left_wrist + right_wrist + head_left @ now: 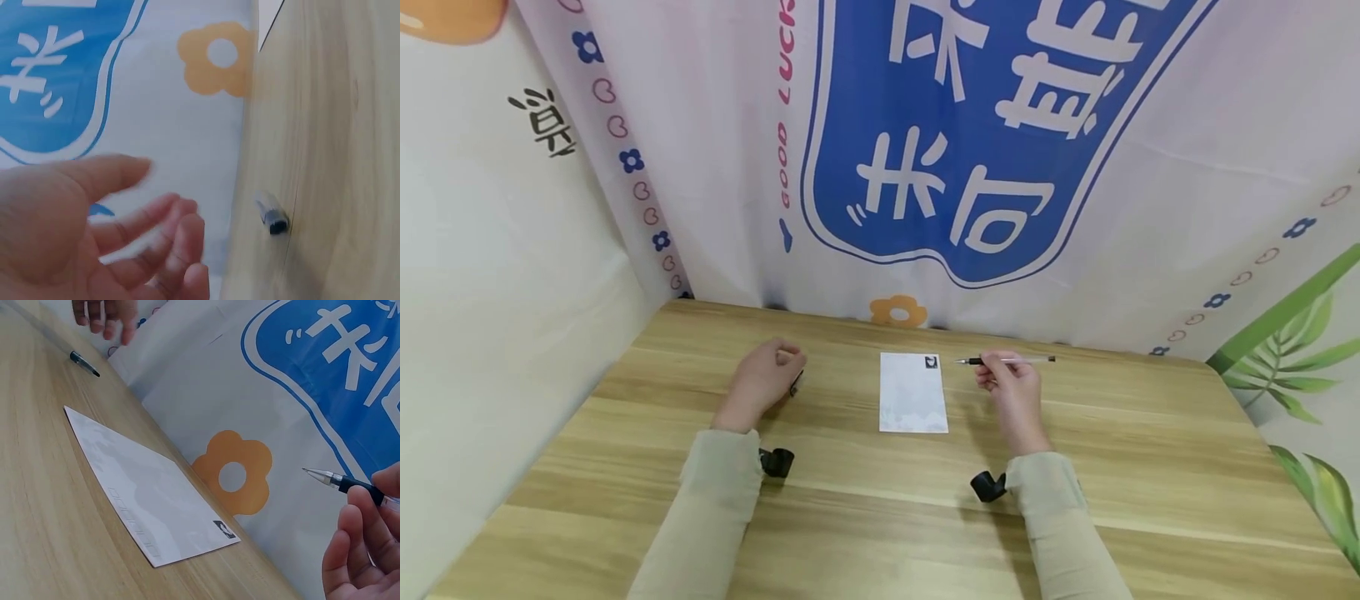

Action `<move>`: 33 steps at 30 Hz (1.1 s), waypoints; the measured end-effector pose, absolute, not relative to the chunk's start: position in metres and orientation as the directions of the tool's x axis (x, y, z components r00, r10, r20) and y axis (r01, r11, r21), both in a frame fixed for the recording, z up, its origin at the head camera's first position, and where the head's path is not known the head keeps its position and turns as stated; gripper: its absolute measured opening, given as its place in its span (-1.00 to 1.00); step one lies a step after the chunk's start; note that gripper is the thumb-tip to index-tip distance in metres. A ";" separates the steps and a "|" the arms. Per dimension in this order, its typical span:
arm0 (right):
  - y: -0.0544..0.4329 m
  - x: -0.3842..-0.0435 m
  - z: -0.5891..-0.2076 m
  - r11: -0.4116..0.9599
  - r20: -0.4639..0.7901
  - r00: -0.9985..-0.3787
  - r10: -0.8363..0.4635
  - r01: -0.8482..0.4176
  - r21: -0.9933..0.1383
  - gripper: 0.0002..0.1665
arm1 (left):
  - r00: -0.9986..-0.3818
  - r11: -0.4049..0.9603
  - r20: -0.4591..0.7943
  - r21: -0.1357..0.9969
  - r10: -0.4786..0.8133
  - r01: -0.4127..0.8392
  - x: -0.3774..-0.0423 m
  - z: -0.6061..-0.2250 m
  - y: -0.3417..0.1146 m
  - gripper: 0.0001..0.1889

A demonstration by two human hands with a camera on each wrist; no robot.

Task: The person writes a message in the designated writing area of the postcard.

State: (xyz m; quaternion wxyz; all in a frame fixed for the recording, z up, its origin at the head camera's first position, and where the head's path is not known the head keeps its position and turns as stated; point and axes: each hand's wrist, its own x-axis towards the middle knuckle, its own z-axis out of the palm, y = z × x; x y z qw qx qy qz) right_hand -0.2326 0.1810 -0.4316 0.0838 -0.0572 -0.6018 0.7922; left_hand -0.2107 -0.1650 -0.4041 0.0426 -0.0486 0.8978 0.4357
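Note:
My right hand (1017,392) pinches a gel pen (1033,360) with a clear barrel, a black grip and a bare silver tip pointing left toward a white card (912,396). The card lies flat between the hands, with a small dark stamp-like print (931,362) in its far right corner. My left hand (765,372) is left of the card, thumb apart from loosely bent fingers, with nothing between them. Close by it is a slim, clear, pen-like thing (273,215) with a black end; in the head view the hand hides much of it.
The wooden table (865,517) meets a printed curtain (730,167) at its far edge and a pale curtain (497,292) on the left. Black wrist mounts (777,462) stick out inward from both sleeves. Printed green leaves (1288,367) show on the right.

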 end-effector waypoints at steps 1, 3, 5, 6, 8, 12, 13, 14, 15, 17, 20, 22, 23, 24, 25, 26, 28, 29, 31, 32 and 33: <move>0.182 -0.232 -0.431 -0.260 0.015 -0.977 0.214 -0.072 -0.963 -0.87 | -0.995 0.604 -0.093 0.791 -0.038 -0.097 -0.211 -0.404 -0.162 -0.53; 0.185 -0.231 -0.431 -0.249 0.027 -0.972 0.232 -0.086 -0.965 -0.88 | -0.999 0.573 -0.042 0.818 -0.022 -0.047 -0.213 -0.403 -0.155 -0.51; 0.188 -0.230 -0.430 -0.236 0.033 -0.971 0.235 -0.090 -0.967 -0.88 | -1.000 0.552 0.004 0.834 -0.019 -0.007 -0.215 -0.403 -0.148 -0.51; 0.188 -0.230 -0.430 -0.236 0.036 -0.972 0.234 -0.093 -0.967 -0.89 | -1.000 0.543 0.023 0.840 -0.017 0.010 -0.215 -0.403 -0.144 -0.52; 0.189 -0.231 -0.429 -0.231 0.041 -0.973 0.226 -0.095 -0.968 -0.89 | -0.998 0.534 0.065 0.844 -0.021 0.044 -0.215 -0.403 -0.137 -0.53; 0.186 -0.233 -0.431 -0.229 0.044 -0.972 0.231 -0.099 -0.968 -0.88 | -0.994 0.559 0.108 0.823 0.022 0.102 -0.213 -0.405 -0.119 -0.47; 0.186 -0.233 -0.432 -0.226 0.044 -0.971 0.235 -0.098 -0.969 -0.87 | -0.992 0.575 0.115 0.809 0.042 0.118 -0.213 -0.406 -0.114 -0.46; 0.186 -0.234 -0.433 -0.224 0.043 -0.971 0.236 -0.098 -0.970 -0.87 | -0.992 0.585 0.112 0.801 0.066 0.129 -0.213 -0.408 -0.109 -0.44; 0.185 -0.234 -0.434 -0.225 0.042 -0.970 0.240 -0.098 -0.970 -0.87 | -0.990 0.598 0.106 0.790 0.091 0.139 -0.212 -0.409 -0.106 -0.42; 0.186 -0.234 -0.435 -0.227 0.044 -0.969 0.243 -0.101 -0.969 -0.86 | -0.988 0.615 0.085 0.775 0.131 0.148 -0.211 -0.412 -0.100 -0.40; 0.186 -0.234 -0.436 -0.231 0.050 -0.969 0.243 -0.108 -0.967 -0.87 | -0.987 0.630 0.039 0.765 0.157 0.131 -0.209 -0.415 -0.095 -0.40; 0.186 -0.234 -0.436 -0.232 0.050 -0.970 0.240 -0.107 -0.967 -0.88 | -0.985 0.644 0.019 0.755 0.170 0.125 -0.207 -0.417 -0.092 -0.40; 0.186 -0.234 -0.435 -0.230 0.050 -0.970 0.237 -0.106 -0.967 -0.89 | -0.983 0.648 0.008 0.751 0.182 0.126 -0.207 -0.418 -0.091 -0.39; 0.186 -0.234 -0.435 -0.228 0.049 -0.971 0.232 -0.103 -0.968 -0.89 | -0.980 0.649 -0.003 0.750 0.197 0.128 -0.206 -0.420 -0.090 -0.38; 0.186 -0.233 -0.435 -0.226 0.045 -0.972 0.230 -0.098 -0.969 -0.90 | -0.977 0.650 -0.014 0.749 0.215 0.132 -0.206 -0.421 -0.089 -0.37; 0.186 -0.233 -0.435 -0.222 0.043 -0.973 0.226 -0.094 -0.970 -0.89 | -0.972 0.647 -0.021 0.749 0.235 0.140 -0.205 -0.423 -0.088 -0.36; 0.185 -0.233 -0.434 -0.221 0.038 -0.974 0.224 -0.089 -0.971 -0.89 | -0.960 0.638 -0.035 0.754 0.278 0.157 -0.205 -0.426 -0.085 -0.34; 0.185 -0.233 -0.433 -0.224 0.037 -0.974 0.223 -0.088 -0.971 -0.89 | -0.955 0.640 -0.040 0.750 0.295 0.167 -0.204 -0.428 -0.084 -0.33; 0.184 -0.233 -0.433 -0.233 0.034 -0.975 0.220 -0.086 -0.969 -0.89 | -0.948 0.653 -0.043 0.735 0.315 0.184 -0.204 -0.430 -0.082 -0.32; 0.184 -0.233 -0.433 -0.238 0.035 -0.975 0.218 -0.087 -0.967 -0.89 | -0.946 0.661 -0.044 0.726 0.320 0.190 -0.204 -0.431 -0.081 -0.32; 0.184 -0.234 -0.433 -0.244 0.035 -0.975 0.218 -0.089 -0.966 -0.89 | -0.945 0.673 -0.049 0.714 0.322 0.192 -0.204 -0.432 -0.081 -0.31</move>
